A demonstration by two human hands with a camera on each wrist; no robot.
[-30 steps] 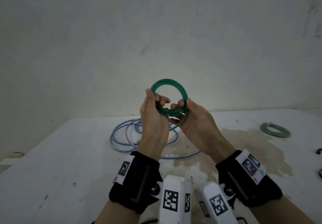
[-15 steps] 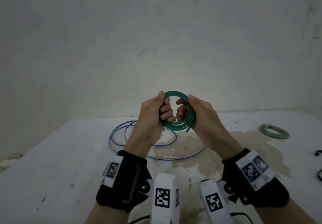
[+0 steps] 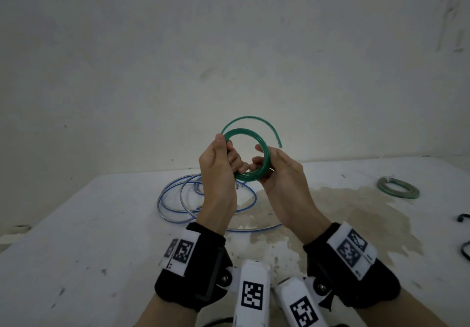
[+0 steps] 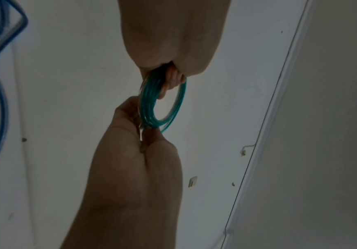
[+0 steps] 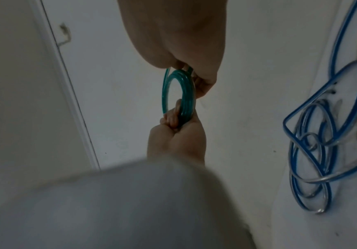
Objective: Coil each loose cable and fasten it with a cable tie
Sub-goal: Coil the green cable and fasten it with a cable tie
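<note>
I hold a small green cable coil (image 3: 264, 148) up in front of me, above the white table (image 3: 101, 237). My left hand (image 3: 226, 146) pinches its left side between thumb and fingers. My right hand (image 3: 262, 160) grips its lower right side, fingers curled through the ring. One loose end of the green cable (image 3: 276, 133) arcs free over the top of the coil. In the left wrist view the green coil (image 4: 149, 104) sits between both hands, and in the right wrist view the green coil (image 5: 186, 89) shows the same. I see no cable tie.
A loose blue cable (image 3: 173, 199) sprawls on the table behind my hands. A second green coil (image 3: 398, 187) lies at the far right. Small black items (image 3: 463, 217) sit at the right edge. A brownish stain (image 3: 343, 207) marks the table's middle.
The coil has risen and turned more face-on. One end that was tucked into the coil now arcs free above it. Both hands have shifted their hold along the ring.
</note>
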